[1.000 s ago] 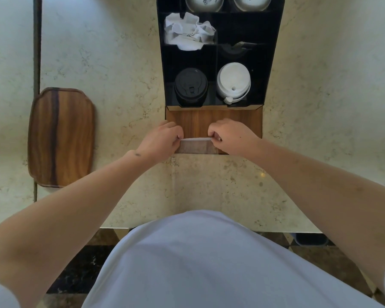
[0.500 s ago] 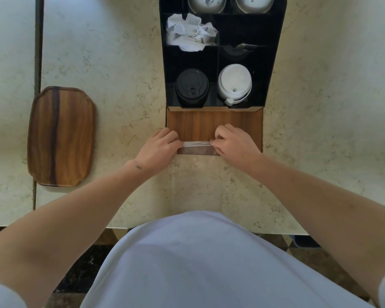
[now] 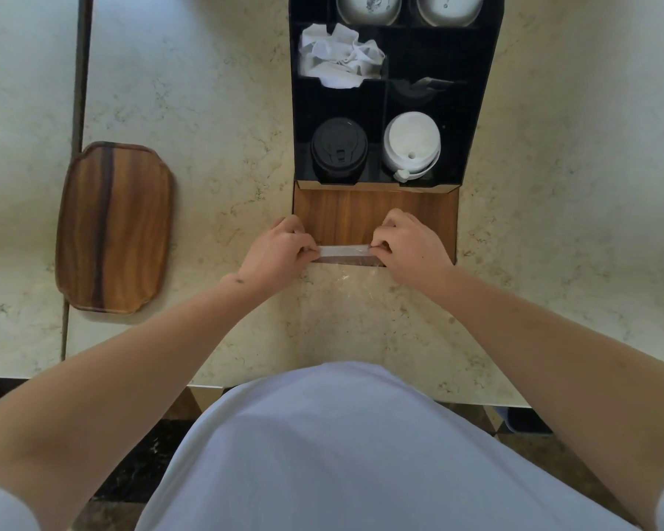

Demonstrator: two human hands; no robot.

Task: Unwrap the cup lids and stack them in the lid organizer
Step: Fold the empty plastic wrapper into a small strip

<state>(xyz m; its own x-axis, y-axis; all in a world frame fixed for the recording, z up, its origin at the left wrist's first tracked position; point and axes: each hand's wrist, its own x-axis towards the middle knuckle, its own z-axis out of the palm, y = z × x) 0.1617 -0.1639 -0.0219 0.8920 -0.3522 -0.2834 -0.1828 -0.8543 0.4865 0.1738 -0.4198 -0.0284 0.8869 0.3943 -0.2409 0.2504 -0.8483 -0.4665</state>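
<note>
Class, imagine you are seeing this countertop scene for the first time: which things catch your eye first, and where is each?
Two bare hands, left hand and right hand, meet at centre, pinching a clear plastic wrapper stretched between them. Behind them stands a black compartmented lid organizer holding a black lid stack beside a white lid stack. Far left lies a brown wooden tray.

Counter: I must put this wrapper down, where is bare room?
Bare counter lies between the wooden tray and the organizer, and right of the organizer. It is crowded in front of the organizer, where both hands pinch the wrapper.
</note>
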